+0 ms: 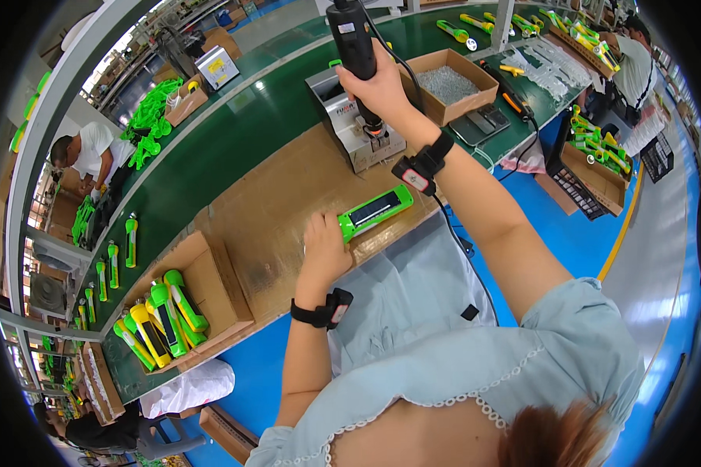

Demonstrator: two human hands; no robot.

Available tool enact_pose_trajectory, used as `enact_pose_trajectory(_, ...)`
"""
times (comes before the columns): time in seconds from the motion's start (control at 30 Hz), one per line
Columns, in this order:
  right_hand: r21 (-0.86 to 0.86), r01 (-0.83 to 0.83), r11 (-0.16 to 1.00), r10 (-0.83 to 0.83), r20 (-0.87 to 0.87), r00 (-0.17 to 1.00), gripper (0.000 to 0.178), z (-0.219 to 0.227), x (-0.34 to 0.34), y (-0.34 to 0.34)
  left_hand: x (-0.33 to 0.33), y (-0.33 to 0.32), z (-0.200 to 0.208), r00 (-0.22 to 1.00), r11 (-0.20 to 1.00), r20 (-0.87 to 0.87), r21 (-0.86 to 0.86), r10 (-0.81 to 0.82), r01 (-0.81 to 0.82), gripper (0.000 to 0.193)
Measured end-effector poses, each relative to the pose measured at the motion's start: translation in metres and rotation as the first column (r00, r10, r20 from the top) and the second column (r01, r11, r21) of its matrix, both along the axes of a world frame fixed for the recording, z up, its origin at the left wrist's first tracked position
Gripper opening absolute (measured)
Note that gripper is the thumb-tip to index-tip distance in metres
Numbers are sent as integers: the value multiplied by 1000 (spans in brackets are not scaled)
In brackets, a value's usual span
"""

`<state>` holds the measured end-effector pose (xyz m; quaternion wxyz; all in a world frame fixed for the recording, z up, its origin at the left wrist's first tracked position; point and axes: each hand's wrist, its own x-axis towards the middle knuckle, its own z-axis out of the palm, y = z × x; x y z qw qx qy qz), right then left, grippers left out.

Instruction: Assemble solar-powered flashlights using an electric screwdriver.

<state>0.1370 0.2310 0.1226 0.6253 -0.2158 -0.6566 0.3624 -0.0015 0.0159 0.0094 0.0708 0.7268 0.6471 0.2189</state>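
My right hand (382, 82) is wrapped round a black electric screwdriver (352, 39), held upright with its cable trailing off. The screwdriver's lower end is at the front of a grey metal box (343, 128), likely a screw feeder; its exact tip is hard to make out. On the cardboard sheet (276, 175), my left hand (327, 249) closes over one end of a green flashlight (378, 212). A dark panel, apparently solar, faces up on the flashlight. Its gripped end is hidden by my fingers.
Left, a cardboard box (234, 288) holds several green and yellow flashlights. Right of the feeder are a carton of small screws (448, 82), a dark scale-like device (479, 123) and an orange-black tool (514, 101). More flashlights stand along the green bench (163, 198). Other people work nearby.
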Motion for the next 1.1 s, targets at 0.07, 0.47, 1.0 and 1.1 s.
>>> enact_pose_trajectory(0.07,-80,-103,991,102,-16,995,42,-4,1,-7,0,1,-1,1000,999,19,34,-10,10,54)
enact_pose_trajectory(0.47,100,-17,995,37,-204,978,34,-9,-5,-46,-2,3,-3,999,998,46,62,7,-10,49)
enact_pose_trajectory(1.0,120,137,983,-139,12,990,34,-2,-4,-8,0,0,-4,997,999,66,30,33,-36,51)
enact_pose_trajectory(1.1,-153,-129,980,113,-108,988,32,-10,-1,-45,1,0,-7,997,997,74,70,26,-31,49)
